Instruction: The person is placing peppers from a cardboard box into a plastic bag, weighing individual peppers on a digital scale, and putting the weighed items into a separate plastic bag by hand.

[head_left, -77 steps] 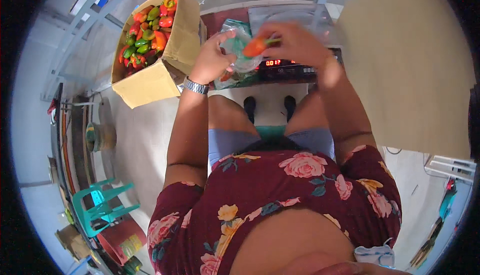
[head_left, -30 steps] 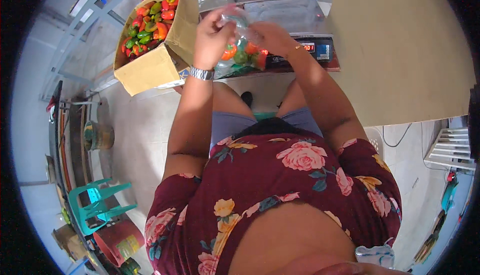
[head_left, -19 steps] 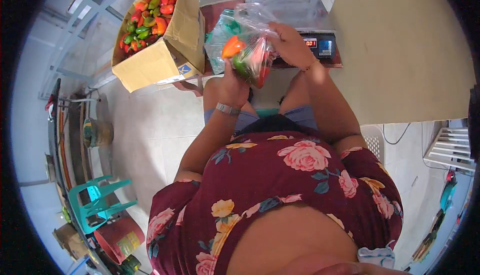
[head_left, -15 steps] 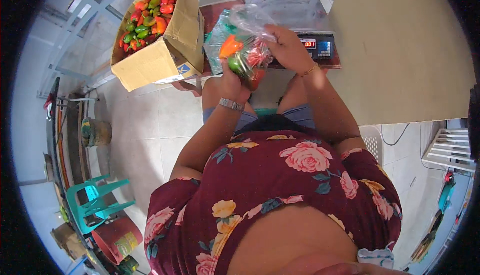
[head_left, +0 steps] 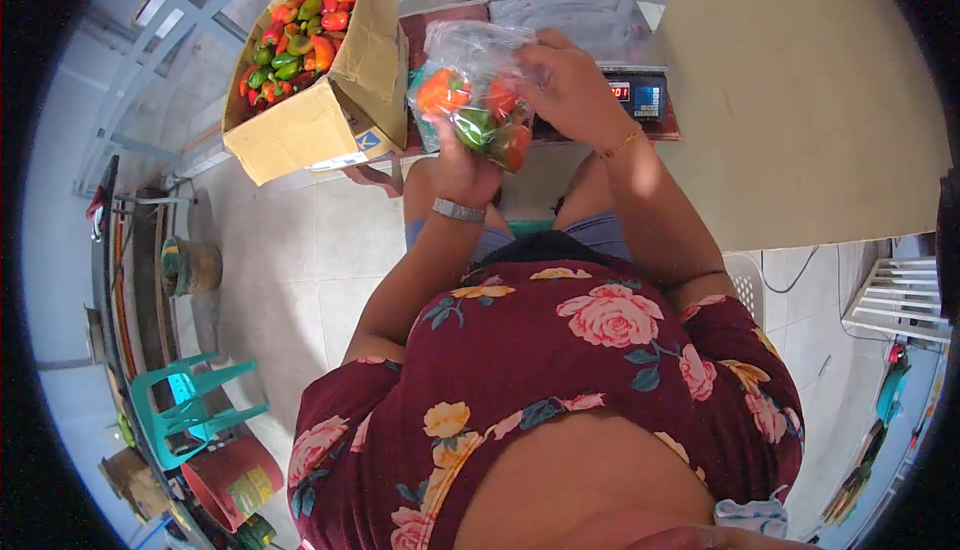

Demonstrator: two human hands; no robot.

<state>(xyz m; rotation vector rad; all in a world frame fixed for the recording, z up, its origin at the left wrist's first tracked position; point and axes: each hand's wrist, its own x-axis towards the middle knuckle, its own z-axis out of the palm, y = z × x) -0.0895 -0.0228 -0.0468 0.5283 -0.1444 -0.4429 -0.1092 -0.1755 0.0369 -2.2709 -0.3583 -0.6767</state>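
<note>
Left hand (head_left: 462, 172): cups the clear plastic bag of red, orange and green peppers (head_left: 472, 100) from below — bearing its weight.
Right hand (head_left: 572, 85): clasps the bag's top — keeping it gathered.

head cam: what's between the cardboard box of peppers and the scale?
The clear bag of peppers, held up by the left hand from below and the right hand at its top, fills that stretch in the head view.
</note>
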